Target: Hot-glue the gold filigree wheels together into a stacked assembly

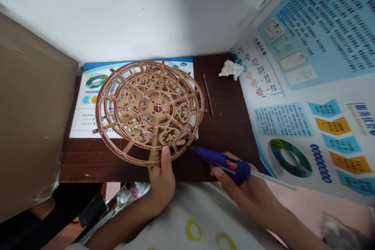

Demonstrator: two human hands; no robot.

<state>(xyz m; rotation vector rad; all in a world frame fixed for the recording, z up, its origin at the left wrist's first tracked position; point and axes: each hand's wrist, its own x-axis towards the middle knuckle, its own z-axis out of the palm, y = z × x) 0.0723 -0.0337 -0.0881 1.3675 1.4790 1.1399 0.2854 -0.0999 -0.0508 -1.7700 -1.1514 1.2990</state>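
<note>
The worktop (228,125) carries a round fretwork wooden wheel (158,107) lying over a printed leaflet (88,125). Just right of the wheel's lower rim, the right hand (246,191) clenches a blue glue gun (219,160), its nozzle close to the rim. The left hand (161,175) pinches that rim, thumb on top. A slip of the nozzle could smear glue on the fretwork or fingers; a loosened pinch could let the wheel slide. Beyond the wheel lie a thin stick (208,95) and a tissue (231,69).
</note>
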